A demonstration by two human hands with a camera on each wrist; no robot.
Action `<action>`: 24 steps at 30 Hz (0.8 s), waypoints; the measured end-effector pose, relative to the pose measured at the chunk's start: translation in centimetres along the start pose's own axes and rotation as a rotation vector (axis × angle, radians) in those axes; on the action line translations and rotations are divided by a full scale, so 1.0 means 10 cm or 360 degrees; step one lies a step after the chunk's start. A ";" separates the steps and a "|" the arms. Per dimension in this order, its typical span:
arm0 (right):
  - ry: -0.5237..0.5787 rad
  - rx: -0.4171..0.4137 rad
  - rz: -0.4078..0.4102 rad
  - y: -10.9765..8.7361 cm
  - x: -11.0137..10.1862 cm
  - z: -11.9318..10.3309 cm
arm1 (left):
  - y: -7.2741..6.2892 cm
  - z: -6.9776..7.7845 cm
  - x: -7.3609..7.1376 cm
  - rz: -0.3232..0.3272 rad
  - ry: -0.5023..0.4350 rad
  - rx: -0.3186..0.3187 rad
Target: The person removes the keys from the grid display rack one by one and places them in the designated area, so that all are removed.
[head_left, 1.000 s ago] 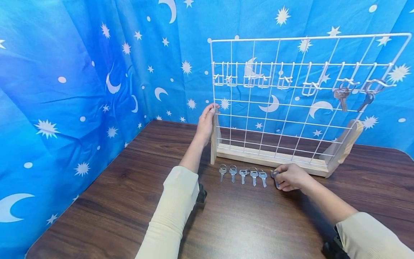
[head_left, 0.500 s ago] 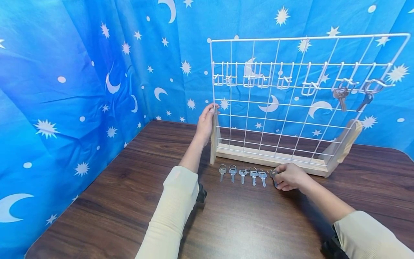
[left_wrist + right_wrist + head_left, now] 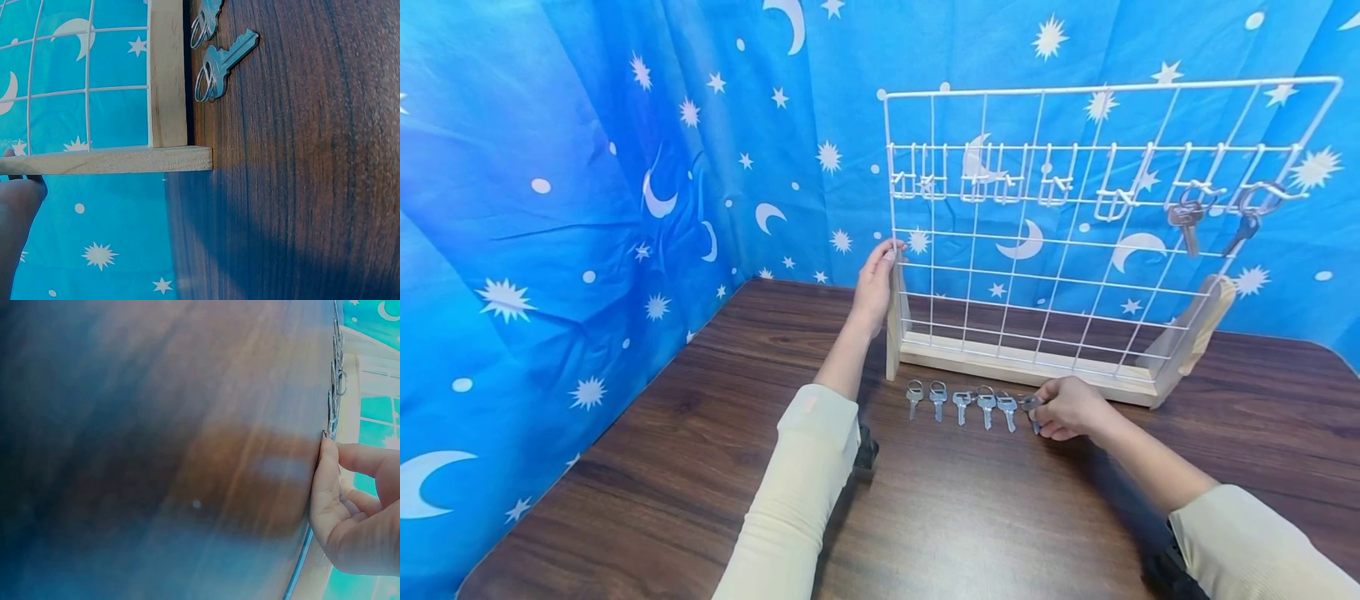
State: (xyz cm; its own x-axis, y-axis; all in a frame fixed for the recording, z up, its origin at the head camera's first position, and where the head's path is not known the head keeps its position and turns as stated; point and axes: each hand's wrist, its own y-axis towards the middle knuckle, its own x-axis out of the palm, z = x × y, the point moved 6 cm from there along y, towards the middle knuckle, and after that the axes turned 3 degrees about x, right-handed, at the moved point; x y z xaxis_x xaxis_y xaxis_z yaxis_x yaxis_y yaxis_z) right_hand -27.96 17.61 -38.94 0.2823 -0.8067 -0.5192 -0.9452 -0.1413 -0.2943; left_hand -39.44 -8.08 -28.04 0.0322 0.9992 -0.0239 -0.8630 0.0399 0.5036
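My left hand [image 3: 874, 287] grips the left wooden side of a white wire grid rack [image 3: 1022, 268], its fingertips wrapped over the edge in the left wrist view. Low at the table, my right hand [image 3: 1071, 408] pinches a small silver key [image 3: 1034, 414] between thumb and fingers. That key is at the right end of a row, partly hidden by the fingers. Left of it lie several silver keys with rings, among them one key [image 3: 937, 402] and another key [image 3: 225, 62] near the rack's wooden base [image 3: 1030, 365].
Several white hooks [image 3: 1116, 204] hang along the grid's upper part. Two at the right carry a brownish key [image 3: 1186, 218] and a dark-headed key [image 3: 1243, 229] on rings. A blue star-patterned cloth [image 3: 625, 208] hangs behind and left of the brown table [image 3: 700, 467].
My right hand has shifted slightly left with the key, closer to the row, and more of that key shows. My left hand keeps its hold on the rack.
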 end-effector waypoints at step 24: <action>-0.0021 0.0088 0.0040 0.02 0.00 0.00 | 0.00 -0.01 0.01 0.0000 -0.0028 -0.0010</action>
State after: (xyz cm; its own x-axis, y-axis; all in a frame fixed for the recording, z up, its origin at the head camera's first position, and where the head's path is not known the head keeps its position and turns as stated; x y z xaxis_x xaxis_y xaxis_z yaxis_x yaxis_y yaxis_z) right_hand -28.17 17.55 -38.97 0.2610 -0.8020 -0.5373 -0.9417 -0.0890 -0.3246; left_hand -39.49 -8.03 -28.14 0.0412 0.9991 -0.0091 -0.8661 0.0402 0.4982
